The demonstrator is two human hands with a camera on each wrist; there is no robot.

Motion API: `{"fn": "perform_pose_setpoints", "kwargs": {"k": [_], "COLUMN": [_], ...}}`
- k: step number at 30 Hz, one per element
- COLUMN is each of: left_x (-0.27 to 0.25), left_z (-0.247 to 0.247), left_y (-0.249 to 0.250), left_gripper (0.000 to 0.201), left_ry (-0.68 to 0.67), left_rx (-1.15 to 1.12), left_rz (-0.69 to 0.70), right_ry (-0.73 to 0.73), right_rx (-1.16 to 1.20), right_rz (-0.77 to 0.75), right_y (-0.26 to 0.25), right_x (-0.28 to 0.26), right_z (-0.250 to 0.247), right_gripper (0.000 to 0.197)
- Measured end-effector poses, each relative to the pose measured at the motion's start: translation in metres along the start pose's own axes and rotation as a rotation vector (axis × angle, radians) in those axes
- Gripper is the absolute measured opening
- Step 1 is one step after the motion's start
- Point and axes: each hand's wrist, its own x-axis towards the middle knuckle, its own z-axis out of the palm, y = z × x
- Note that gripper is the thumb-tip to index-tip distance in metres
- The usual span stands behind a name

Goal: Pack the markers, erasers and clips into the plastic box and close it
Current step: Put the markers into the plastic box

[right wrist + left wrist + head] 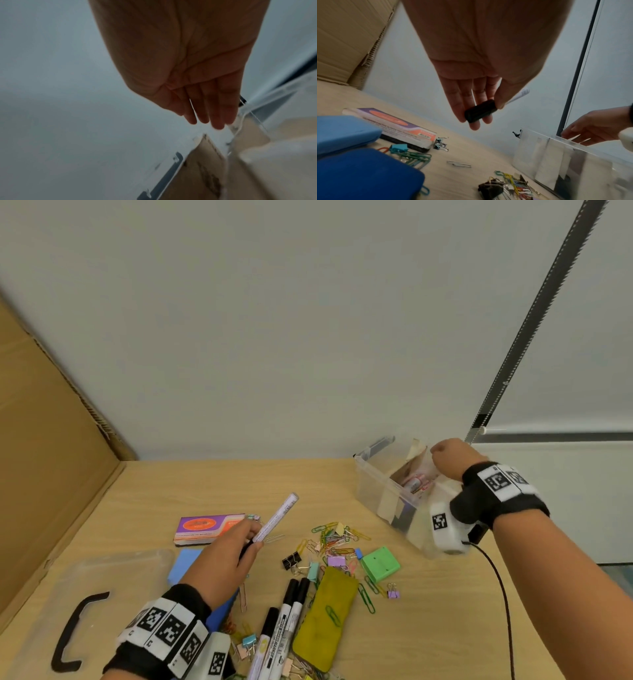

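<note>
head: left hand (226, 556) is pinching a marker (275, 517) above mid-counter (428, 611); plastic box (383, 487) is sitting near the far right edge | left wrist: thumb-and-finger grip looking loose, marker may be slipping | right wrist: right hand (202, 97), fingers straight, is touching the box rim; tipping likely.

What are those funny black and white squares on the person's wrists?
Each bare forearm wears a black wristband. The left wristband carries a row of white tiles printed with black square codes. The right wristband has the same tiles, plus a white camera block with its own code and a thin black cable trailing from it.
</note>
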Motion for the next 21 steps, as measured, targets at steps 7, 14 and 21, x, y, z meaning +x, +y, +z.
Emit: {"fn": "perform_pose_setpoints", "kwargs": {"k": [7,14,21], "left_x": [0.019,0.095,0.160], "left_z": [0.028,0.073,0.107], "left_y": [0.062,0.171,0.242], "left_gripper": [0.024,0.030,0.033], "left_ry": [0.084,0.164,-0.056], "left_rx": [0.060,0.197,0.680], "left_rz": [-0.001,0.096,0.178], "right_ry": [0.227,0.165,0.166], "right_rx": [-0.106,0.094,0.107], "right_rz": [0.041,0.055,0.035], "right_y": [0.082,0.097,0.095], "right_x": [-0.028,-0.032,-0.034], "right_z": [0.038,0.065,0.065], "right_gripper": [0.054,0.066,0.066]}}
